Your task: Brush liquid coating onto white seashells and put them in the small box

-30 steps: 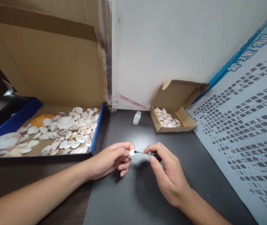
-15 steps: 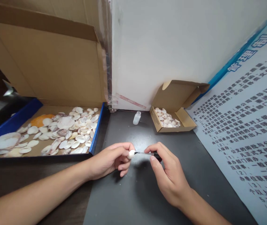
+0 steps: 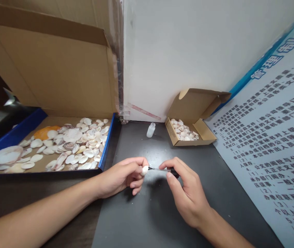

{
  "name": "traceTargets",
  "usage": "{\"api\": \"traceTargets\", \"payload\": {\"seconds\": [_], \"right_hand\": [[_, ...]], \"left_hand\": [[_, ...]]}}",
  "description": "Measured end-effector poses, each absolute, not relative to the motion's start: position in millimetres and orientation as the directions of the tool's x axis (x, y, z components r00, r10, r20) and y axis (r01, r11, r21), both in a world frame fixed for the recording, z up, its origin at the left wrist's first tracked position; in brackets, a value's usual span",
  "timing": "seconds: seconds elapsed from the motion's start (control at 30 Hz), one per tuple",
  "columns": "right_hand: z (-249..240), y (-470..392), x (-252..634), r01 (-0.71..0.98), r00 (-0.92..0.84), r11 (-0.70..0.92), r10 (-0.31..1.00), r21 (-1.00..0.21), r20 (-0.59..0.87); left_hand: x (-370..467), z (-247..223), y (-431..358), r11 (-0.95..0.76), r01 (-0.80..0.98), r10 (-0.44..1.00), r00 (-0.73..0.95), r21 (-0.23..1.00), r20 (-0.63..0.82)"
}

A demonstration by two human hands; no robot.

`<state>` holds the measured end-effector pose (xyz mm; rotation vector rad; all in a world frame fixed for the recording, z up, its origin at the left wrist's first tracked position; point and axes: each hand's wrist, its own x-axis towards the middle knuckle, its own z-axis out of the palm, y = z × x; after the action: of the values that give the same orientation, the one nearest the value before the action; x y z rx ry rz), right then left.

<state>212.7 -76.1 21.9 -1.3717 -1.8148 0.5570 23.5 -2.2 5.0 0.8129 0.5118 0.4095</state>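
Between the thumb and fingers of my left hand (image 3: 124, 175) is a small ribbed white seashell (image 3: 145, 170). My right hand (image 3: 185, 193) grips the black cap of a thin-stemmed brush applicator (image 3: 161, 169). Its dark tip points left and reaches the shell's right edge; whether it actually touches is too small to tell. Beyond both hands stands a small uncapped bottle (image 3: 150, 130) with whitish contents, near the wall.
On the left, a blue-edged cardboard box (image 3: 106, 144) with a raised lid holds many shells (image 3: 72, 135). A smaller brown box (image 3: 205, 135) with shells stands at the back right. A printed poster (image 3: 271, 137) borders the dark tabletop (image 3: 126, 220).
My right hand and the brush applicator have shifted very slightly to the right. My left hand keeps the shell in nearly the same place.
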Motion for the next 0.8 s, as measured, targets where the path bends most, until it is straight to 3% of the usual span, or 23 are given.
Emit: {"api": "traceTargets", "payload": {"seconds": [0.23, 0.47, 0.8], "right_hand": [[21.4, -77.7, 212.4, 0.562, -0.184, 0.368, 0.929, -0.741, 0.321], [21.1, -74.2, 212.5, 0.585, -0.113, 0.309, 0.947, -0.75, 0.301], [20.7, -74.6, 213.4, 0.572, -0.153, 0.318, 0.947, -0.756, 0.283]], "left_hand": [[22.6, 4.8, -1.8, 0.617, -0.13, 0.526, 0.801, 0.776, -0.284], [22.6, 4.1, -2.0, 0.611, -0.126, 0.52, 0.808, 0.782, -0.276], [22.3, 2.7, -1.6, 0.601, -0.115, 0.517, 0.811, 0.791, -0.275]]}}
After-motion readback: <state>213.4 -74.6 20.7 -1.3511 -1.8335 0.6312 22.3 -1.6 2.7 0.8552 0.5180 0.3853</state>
